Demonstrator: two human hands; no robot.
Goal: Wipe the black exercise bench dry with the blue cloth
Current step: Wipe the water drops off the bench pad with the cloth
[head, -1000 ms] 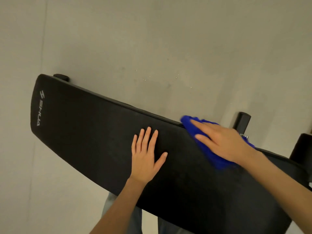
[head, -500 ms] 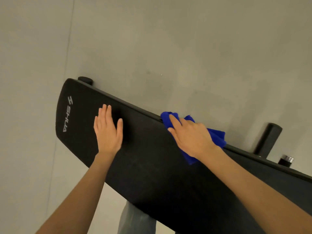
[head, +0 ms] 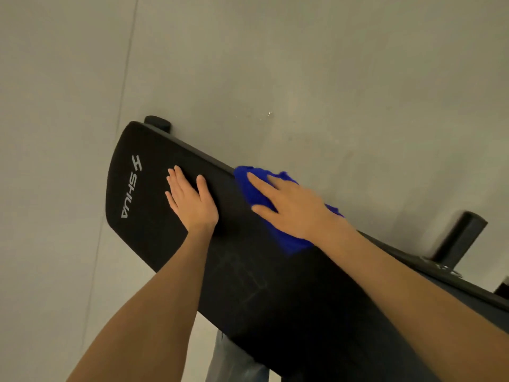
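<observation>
The black exercise bench [head: 154,232] runs diagonally from upper left to lower right, with a white logo near its far end. My left hand [head: 191,201] lies flat on the pad just right of the logo, fingers straight and together. The blue cloth [head: 254,193] is spread over the bench's far edge. My right hand [head: 292,208] presses down on the cloth with straight fingers and covers its middle. Faint streaks show on the pad below the cloth.
Grey floor [head: 330,78] surrounds the bench. A black bench foot [head: 157,123] pokes out at the far end. A black post [head: 458,235] and metal frame parts stand beyond the right part of the pad. Jeans [head: 234,362] show under the near edge.
Both hands have moved along the bench toward the logo end. The cloth slid left along the far edge under my right hand, and my left hand now lies next to the logo.
</observation>
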